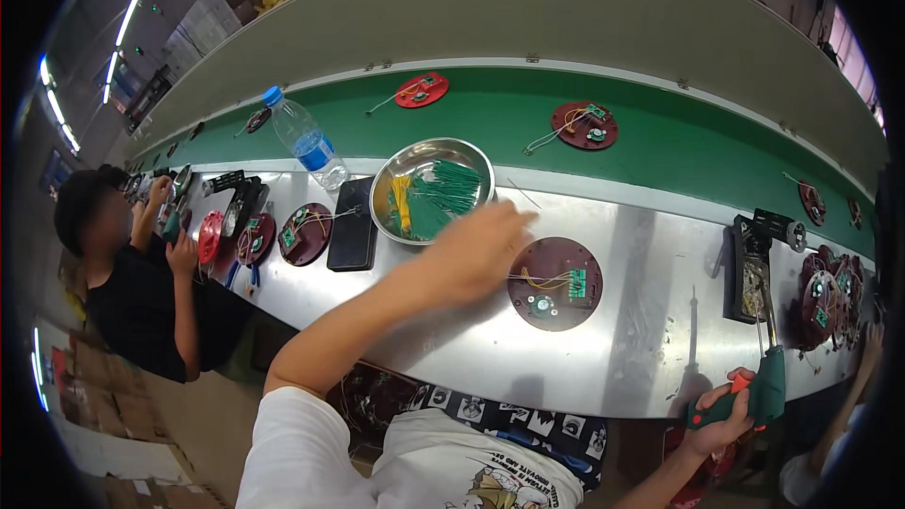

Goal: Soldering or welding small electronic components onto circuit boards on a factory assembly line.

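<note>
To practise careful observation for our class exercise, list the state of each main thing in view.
Left hand: blurred; grip unclear
Right hand: closed around soldering tool
Green soldering tool: held; on or off unclear
Steel bowl: open, holding green wires, yellow wires
Bottle: capped, standing
Nearest maroon disc: lying flat

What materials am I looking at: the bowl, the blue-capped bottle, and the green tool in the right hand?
Bowl: probably stainless steel, polished; it is silvery with bright reflections.
Bottle: likely clear plastic, glossy; the background shows through its wall.
Green tool, gripped by the right hand: apparently moulded plastic body, evenly coloured; its slim front end looks metallic, but which metal is unclear.
</note>
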The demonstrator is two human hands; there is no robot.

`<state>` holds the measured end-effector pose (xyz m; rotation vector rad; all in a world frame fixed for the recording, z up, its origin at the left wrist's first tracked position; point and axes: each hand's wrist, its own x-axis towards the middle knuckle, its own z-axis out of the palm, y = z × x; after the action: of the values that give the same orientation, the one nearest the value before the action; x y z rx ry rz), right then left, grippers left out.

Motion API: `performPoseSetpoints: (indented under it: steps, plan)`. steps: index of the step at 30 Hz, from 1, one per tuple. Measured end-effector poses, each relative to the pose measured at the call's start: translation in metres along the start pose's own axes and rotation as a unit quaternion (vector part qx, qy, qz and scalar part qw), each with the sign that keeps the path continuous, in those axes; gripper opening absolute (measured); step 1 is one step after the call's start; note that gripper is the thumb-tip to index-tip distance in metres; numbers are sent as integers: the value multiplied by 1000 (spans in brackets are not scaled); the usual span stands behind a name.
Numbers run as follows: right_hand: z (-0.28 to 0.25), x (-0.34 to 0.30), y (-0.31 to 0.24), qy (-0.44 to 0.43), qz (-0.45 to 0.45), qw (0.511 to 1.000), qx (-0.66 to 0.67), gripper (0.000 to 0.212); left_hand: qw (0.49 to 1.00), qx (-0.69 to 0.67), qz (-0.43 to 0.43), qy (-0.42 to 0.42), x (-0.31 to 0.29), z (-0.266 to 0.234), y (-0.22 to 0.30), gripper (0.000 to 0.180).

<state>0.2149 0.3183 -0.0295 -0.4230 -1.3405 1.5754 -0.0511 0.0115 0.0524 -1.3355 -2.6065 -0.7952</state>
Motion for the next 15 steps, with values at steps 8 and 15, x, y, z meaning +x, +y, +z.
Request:
performPoseSetpoints:
  steps: [8,15]
  plan:
    - [7,1,1,18,-7,1000,-15,26,993,39,-79,75,17,-29,-95,16]
    - [-4,3,4,4,3,1000,-13,29,991,114,-50,55,31,-16,-131,11]
